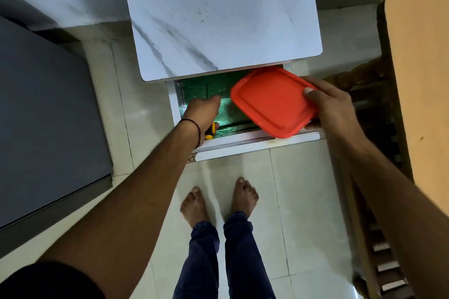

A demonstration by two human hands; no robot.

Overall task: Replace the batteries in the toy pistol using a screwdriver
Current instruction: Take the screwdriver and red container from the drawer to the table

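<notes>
Both hands were at the open drawer [233, 140] beneath the marble-patterned table [218, 19] as you stood barefoot on the pale tiled floor [303, 201]. Your left hand [201, 110], a thin black band [195, 128] at its wrist, reached down inside the drawer and gripped the screwdriver [211, 132]. Only the tool's yellow-and-black handle showed, poking out below the hand, just behind the drawer's white front wall. The shaft and tip were hidden by the hand. Your right hand [332, 107] held a red lid [272, 102] tilted above the drawer's right half, thumb pressed on its top surface and fingers curled under its near edge. Whether a box sat beneath the lid could not be told. Green liner [206, 86] covered the drawer's bottom and showed between the two hands. A grey cabinet [48, 116] stood to your left, and a tan wooden surface [418, 68] rose at your right. Your feet [244, 194] were planted just short of the drawer front, in dark blue trousers [204, 262].
</notes>
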